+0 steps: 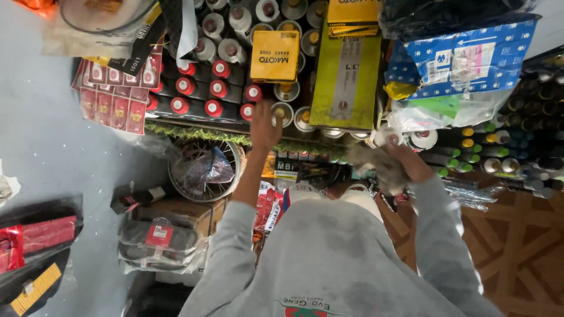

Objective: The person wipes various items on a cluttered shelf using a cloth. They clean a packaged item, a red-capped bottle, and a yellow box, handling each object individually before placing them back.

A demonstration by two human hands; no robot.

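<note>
My left hand [265, 125] reaches up to the shelf and rests among red-capped bottles [212, 88] and silver-topped cans [286, 111], just below a small yellow box [274, 56]. Its fingers are blurred, so I cannot tell whether they grip anything. My right hand [408, 161] is closed on a crumpled grey rag [376, 164], held in front of white-capped cans [422, 138]. Both arms are in grey sleeves, and my grey shirt fills the bottom of the view.
A long yellow-green box [346, 76] lies across the cans beside a blue-and-white patterned package [470, 58]. A spoked wheel in plastic [205, 167], bagged belts [158, 240] and cardboard boxes sit lower left. Spray cans with coloured caps [487, 149] stand at right, above a brown patterned floor [517, 246].
</note>
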